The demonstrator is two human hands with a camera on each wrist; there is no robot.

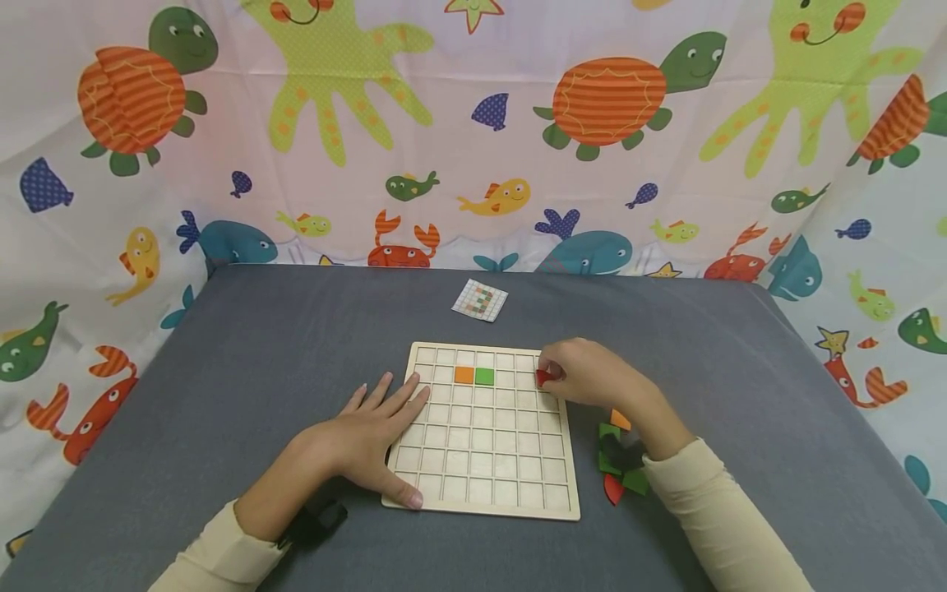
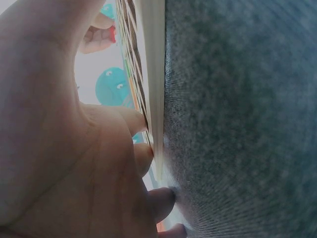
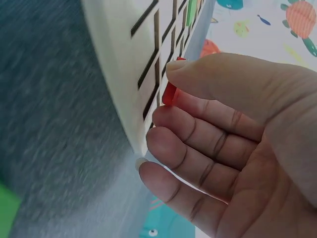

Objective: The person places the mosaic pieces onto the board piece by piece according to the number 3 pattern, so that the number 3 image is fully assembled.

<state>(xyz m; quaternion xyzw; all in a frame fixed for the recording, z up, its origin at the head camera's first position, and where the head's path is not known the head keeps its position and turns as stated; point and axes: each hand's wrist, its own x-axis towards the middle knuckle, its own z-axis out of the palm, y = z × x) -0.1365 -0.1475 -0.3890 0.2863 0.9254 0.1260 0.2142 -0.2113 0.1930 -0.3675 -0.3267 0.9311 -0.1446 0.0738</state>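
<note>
A wooden grid board (image 1: 481,444) lies on the grey table. In its second row an orange square tile (image 1: 464,375) and a green square tile (image 1: 484,376) sit side by side. My left hand (image 1: 355,444) rests on the board's left side with fingers spread; its thumb is on the near left corner. At the far right corner of the grid, my right hand (image 1: 592,374) pinches a small red tile (image 3: 169,94) between thumb and index finger. The right wrist view has the tile tilted close to the board's cells; whether it touches them I cannot tell.
Right of the board, partly under the right wrist, lie loose pieces: green tiles (image 1: 635,482), an orange piece (image 1: 620,420) and a red piece (image 1: 613,488). Behind the board is a printed pattern card (image 1: 480,300). A sea-animal curtain (image 1: 459,148) surrounds the table (image 1: 296,345).
</note>
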